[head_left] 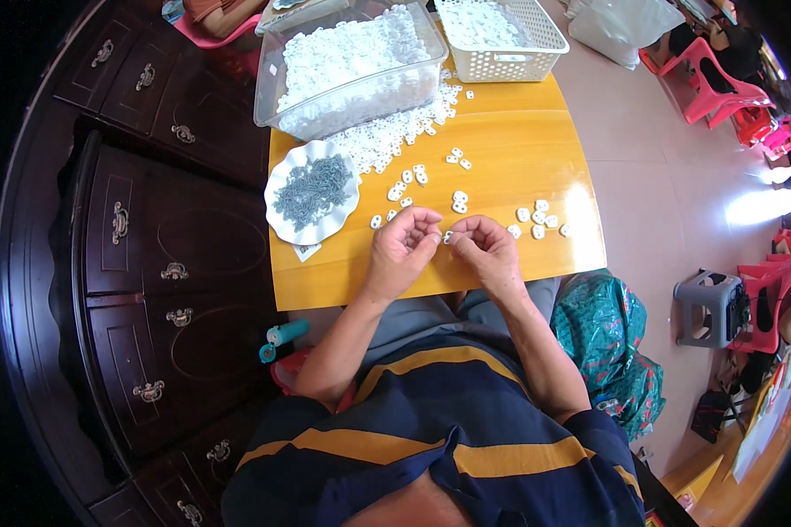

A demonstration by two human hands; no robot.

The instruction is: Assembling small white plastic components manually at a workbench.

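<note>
My right hand pinches a small white plastic piece with two holes between thumb and forefinger, above the near part of the table. Close on its left, my left hand has its thumb and forefinger drawn together near that piece. Anything between those left fingertips is too small to make out. Similar white pieces lie just beyond my hands, and another loose group is to the right. A white wavy-rimmed plate at the left holds a heap of small dark grey parts, perhaps screws.
At the table's far side stand a clear plastic bin and a cream basket, both full of white pieces. More pieces spill before the bin. Dark wooden cabinets flank the left. A green bag sits at the right.
</note>
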